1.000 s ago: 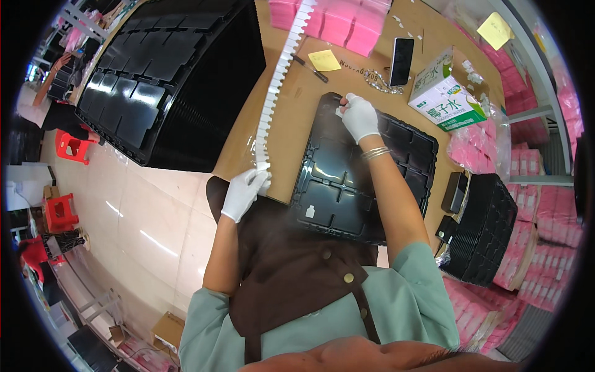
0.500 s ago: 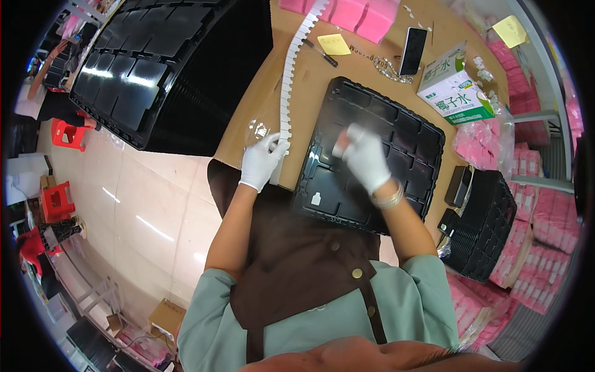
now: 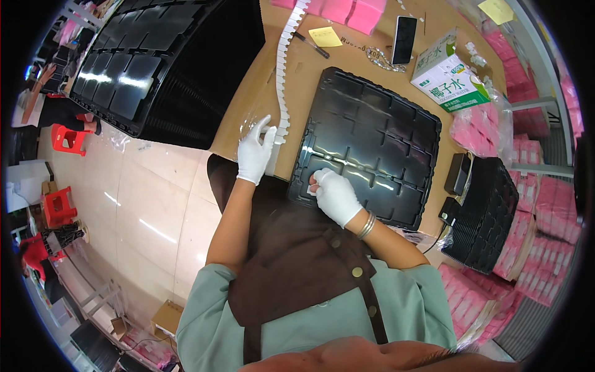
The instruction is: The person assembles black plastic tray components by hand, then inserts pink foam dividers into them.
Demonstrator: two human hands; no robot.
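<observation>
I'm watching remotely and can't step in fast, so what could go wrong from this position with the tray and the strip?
1. The black compartment tray has its near edge at the table edge; pressure from the right hand at that near corner might tip or slide it.
2. The long white strip is held only at its end by the left hand; a tug might drag it across the yellow note and pen.

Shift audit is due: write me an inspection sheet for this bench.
Surface: brown cardboard-covered table.
Job's things: black compartment tray; white perforated strip; small white piece in a near tray pocket.
Clutter: phone, yellow notes, green-white carton, pink packs, stacked black trays.
Hands: left hand on strip end; right hand on the white piece.
Cables: black lead off the table edge.
Surroundings: tiled floor, red stools.
</observation>
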